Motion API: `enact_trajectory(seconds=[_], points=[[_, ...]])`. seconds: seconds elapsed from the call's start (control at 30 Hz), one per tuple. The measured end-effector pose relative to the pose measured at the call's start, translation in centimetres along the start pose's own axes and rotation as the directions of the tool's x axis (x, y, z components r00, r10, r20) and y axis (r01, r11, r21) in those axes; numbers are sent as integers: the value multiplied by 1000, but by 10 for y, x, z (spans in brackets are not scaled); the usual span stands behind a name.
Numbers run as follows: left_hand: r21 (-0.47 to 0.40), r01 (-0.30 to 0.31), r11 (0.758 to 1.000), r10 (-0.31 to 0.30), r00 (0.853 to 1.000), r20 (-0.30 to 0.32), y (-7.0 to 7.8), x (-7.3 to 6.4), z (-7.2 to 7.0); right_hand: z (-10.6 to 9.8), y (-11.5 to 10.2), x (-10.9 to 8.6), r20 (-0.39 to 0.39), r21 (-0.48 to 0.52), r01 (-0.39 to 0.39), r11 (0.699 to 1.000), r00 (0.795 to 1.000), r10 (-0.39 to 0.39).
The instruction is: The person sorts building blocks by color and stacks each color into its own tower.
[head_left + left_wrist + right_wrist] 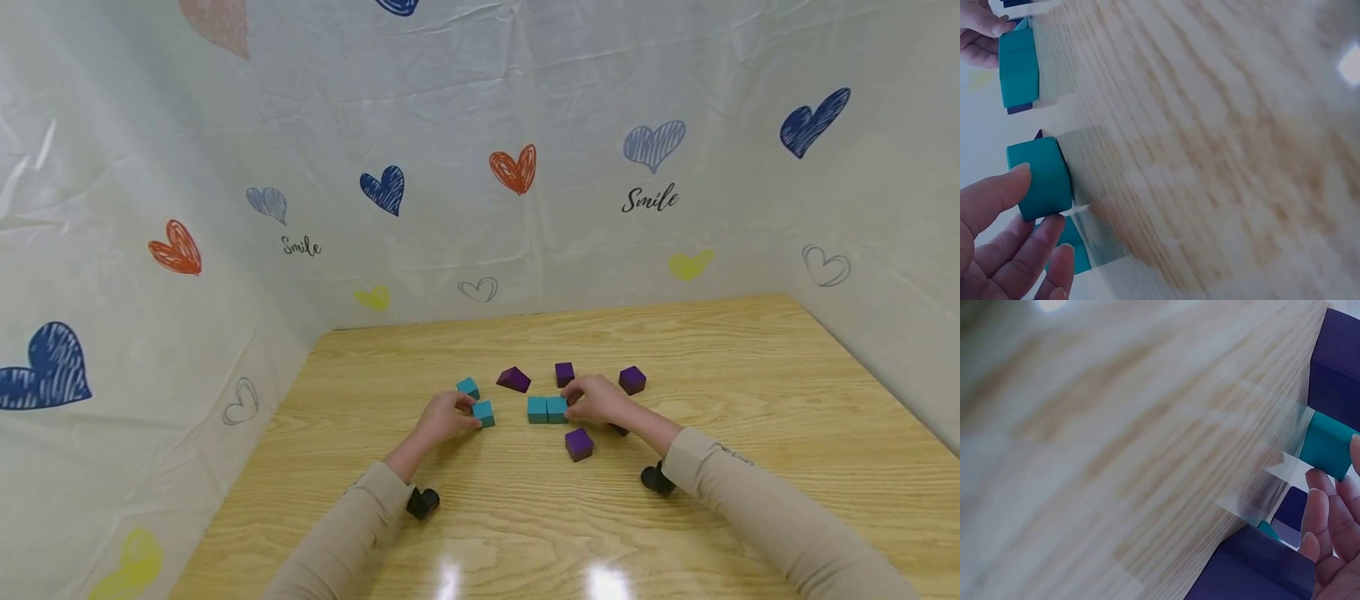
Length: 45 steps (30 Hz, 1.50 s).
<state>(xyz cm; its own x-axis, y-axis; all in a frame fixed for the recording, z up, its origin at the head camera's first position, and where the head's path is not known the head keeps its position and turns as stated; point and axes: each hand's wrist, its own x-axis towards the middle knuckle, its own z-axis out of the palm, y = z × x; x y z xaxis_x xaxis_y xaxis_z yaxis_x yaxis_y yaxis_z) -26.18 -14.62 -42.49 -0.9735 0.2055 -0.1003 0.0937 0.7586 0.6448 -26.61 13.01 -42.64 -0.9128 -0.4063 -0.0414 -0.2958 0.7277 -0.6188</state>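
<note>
My left hand (444, 419) pinches a teal cube (483, 414) between thumb and fingers; the left wrist view shows the same cube (1044, 178) close up. Just behind it on the table is another teal cube (468, 387). To the right, two teal cubes stand side by side, the left one (537, 410) touching the right one (557, 410). My right hand (600, 400) grips that right cube at its right side, thumb and fingertips on it; this teal cube (1329, 445) also appears in the right wrist view.
Purple blocks lie around the pair: a wedge (513, 380) and a cube (564, 374) behind, one block (632, 380) at the right, a cube (579, 444) in front. A dark block (619, 429) is mostly hidden under my right hand. A heart-printed sheet (450, 233) backs the wooden table (495, 533).
</note>
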Motion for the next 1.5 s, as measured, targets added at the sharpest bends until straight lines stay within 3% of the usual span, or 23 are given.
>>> enact_trajectory(seconds=[0.13,0.17,0.3,0.53,0.83,1.0,1.27,1.5], points=[[3,16,1000,-16,1000,12,3,3,-2,-1,-1,0,-1,-5,4,1000,1000,-4],[7,-16,1000,16,1000,11,-2,8,0,-1,-1,0,-1,-5,4,1000,1000,-4],[13,-63,998,63,998,12,3,9,0,-2,0,0,3,-1,-4,1000,1000,4],[-18,-125,992,125,992,-6,30,10,4,-2,1,0,7,-10,-19,1000,1000,19],[-55,-206,977,208,978,31,53,18,18,0,1,0,6,44,-38,998,999,38],[-49,-221,974,223,974,45,64,21,26,-1,2,0,0,80,-39,996,999,40],[23,-264,964,262,962,79,75,27,40,-1,3,0,6,55,-22,998,1000,21],[34,-251,967,248,965,89,78,29,43,-5,2,-2,5,92,-5,996,1000,4]])
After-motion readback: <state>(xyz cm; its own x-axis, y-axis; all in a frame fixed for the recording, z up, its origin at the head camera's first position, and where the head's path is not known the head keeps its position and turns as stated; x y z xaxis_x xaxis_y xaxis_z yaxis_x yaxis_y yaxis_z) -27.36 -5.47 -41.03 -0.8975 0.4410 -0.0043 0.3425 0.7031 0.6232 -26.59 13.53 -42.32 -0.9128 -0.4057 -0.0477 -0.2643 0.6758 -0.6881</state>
